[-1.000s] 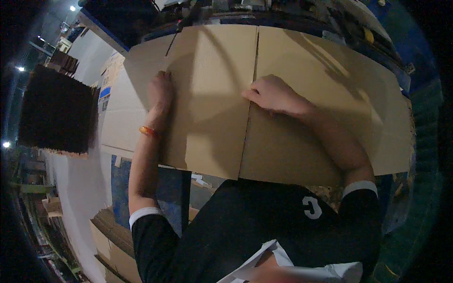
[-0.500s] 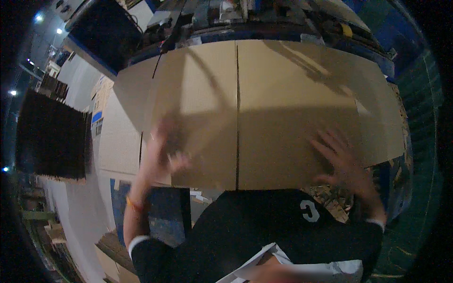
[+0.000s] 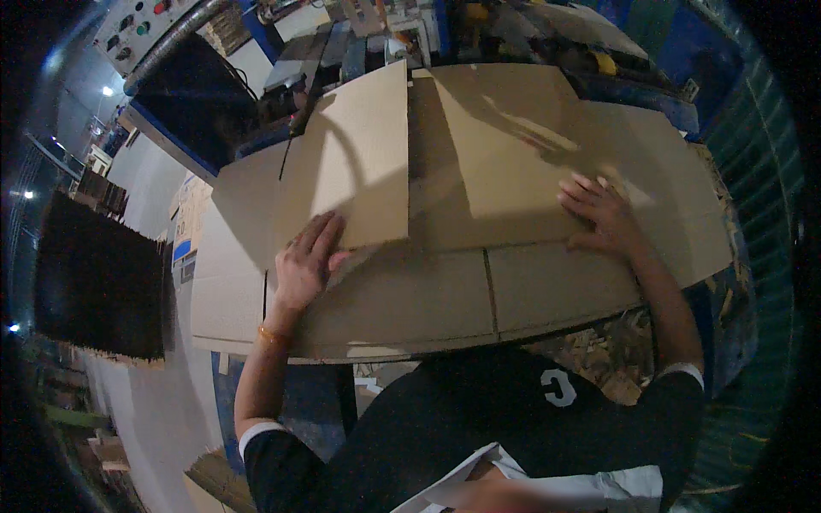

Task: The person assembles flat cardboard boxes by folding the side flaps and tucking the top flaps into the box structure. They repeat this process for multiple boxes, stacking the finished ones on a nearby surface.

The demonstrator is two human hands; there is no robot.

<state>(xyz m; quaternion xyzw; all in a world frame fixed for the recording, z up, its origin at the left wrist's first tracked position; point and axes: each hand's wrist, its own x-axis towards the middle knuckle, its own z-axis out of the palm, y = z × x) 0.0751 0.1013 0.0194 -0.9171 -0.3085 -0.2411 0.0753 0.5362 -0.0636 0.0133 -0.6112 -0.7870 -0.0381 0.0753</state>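
Note:
Two tan cardboard panels lie side by side in front of me, the left panel point(image 3: 368, 162) and the right panel point(image 3: 505, 179). A dark gap separates them, and the left one looks slightly raised along that gap. My left hand point(image 3: 304, 265) rests on the left panel's near corner, fingers stretched and close together, thumb out by the edge. On the right panel, my right hand point(image 3: 599, 214) lies with fingers spread. Under both panels, a wider cardboard sheet point(image 3: 410, 295) shows toward my body, with a slot running through it. Whether the panels join this sheet, I cannot tell.
Beyond the cardboard stands a dark machine point(image 3: 342, 56), with a button panel point(image 3: 137, 34) at far left. A dark stack of board point(image 3: 98, 274) is off to the left. Cardboard scraps point(image 3: 611, 355) lie below the sheet's near edge, at right.
The panels' near edge now lies farther from me, and a slotted cardboard stretch shows in front. A gap has opened between the panels. Both hands have moved forward and settled on the board.

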